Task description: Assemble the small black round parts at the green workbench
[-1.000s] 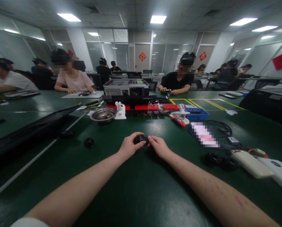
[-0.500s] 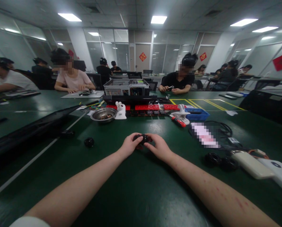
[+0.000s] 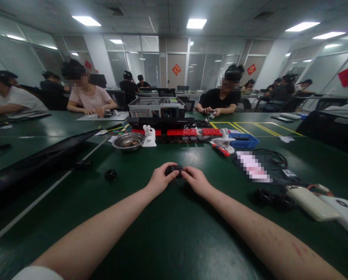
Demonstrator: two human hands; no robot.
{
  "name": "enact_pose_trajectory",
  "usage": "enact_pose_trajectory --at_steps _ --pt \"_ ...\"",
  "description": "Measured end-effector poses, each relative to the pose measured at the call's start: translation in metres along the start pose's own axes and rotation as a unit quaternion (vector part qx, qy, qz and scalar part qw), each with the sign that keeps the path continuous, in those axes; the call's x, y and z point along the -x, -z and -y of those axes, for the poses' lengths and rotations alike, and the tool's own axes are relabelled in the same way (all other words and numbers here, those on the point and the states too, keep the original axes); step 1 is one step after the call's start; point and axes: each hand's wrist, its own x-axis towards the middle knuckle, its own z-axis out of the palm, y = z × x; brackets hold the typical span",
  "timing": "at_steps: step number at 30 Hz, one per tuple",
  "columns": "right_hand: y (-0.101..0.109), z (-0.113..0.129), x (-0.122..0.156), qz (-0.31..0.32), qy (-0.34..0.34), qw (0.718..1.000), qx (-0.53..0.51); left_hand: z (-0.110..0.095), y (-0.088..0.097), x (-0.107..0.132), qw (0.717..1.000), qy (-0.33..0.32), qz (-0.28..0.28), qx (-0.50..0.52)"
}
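Note:
Above the green table, my left hand (image 3: 160, 179) is wrapped round a small glossy black rounded part (image 3: 174, 170) that looks like a caster wheel. My right hand (image 3: 197, 181) touches its right end, with thumb and fingertips pinched together there. The fingers hide much of the part's underside. To the left of my hands lies a similar black round part (image 3: 111, 175). Two more black ring-like parts, a left one (image 3: 263, 196) and a right one (image 3: 284, 202), sit on the table beyond my right forearm.
Ahead stand a metal bowl (image 3: 128, 142) of small parts, a white stand (image 3: 149, 137), a red-handled screwdriver (image 3: 220, 150) and a blue tray (image 3: 244, 140). An open computer case (image 3: 156, 107) is behind them. A long black panel (image 3: 42, 155) lies left. Several people sit around.
The black part has turned a little in my hands. My right fingers have shifted to its right end, leaving more of it showing.

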Motion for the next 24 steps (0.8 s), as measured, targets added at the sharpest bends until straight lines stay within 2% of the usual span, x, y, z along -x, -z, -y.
enact_pose_trajectory --at_steps 4,7,9,11,14,17,21,24 --pt "0.002 0.0 0.003 -0.009 0.066 0.996 0.066 0.006 -0.003 -0.006 0.986 0.1 0.033 0.129" --pt "0.003 0.001 0.005 -0.017 0.092 0.991 0.095 0.009 -0.003 -0.008 0.979 0.121 0.043 0.157" --pt "0.003 0.002 0.005 -0.017 0.084 0.992 0.089 0.009 -0.002 -0.007 0.982 0.107 0.032 0.153" --pt "0.002 0.001 0.004 -0.022 0.047 0.997 0.053 0.008 -0.001 -0.006 0.989 0.077 0.011 0.126" --pt "0.001 -0.002 0.0 -0.042 -0.02 0.999 -0.02 0.004 0.001 -0.003 0.999 0.014 -0.015 0.028" --pt "0.0 -0.005 -0.002 -0.023 -0.068 0.996 -0.062 -0.003 0.004 0.001 0.996 -0.032 -0.026 -0.078" --pt "0.0 -0.004 -0.002 0.011 -0.071 0.997 -0.035 -0.007 0.005 0.004 0.991 -0.053 -0.017 -0.125" --pt "0.0 -0.002 -0.001 0.014 -0.047 0.999 -0.024 -0.003 0.003 0.002 0.995 -0.038 -0.007 -0.089"
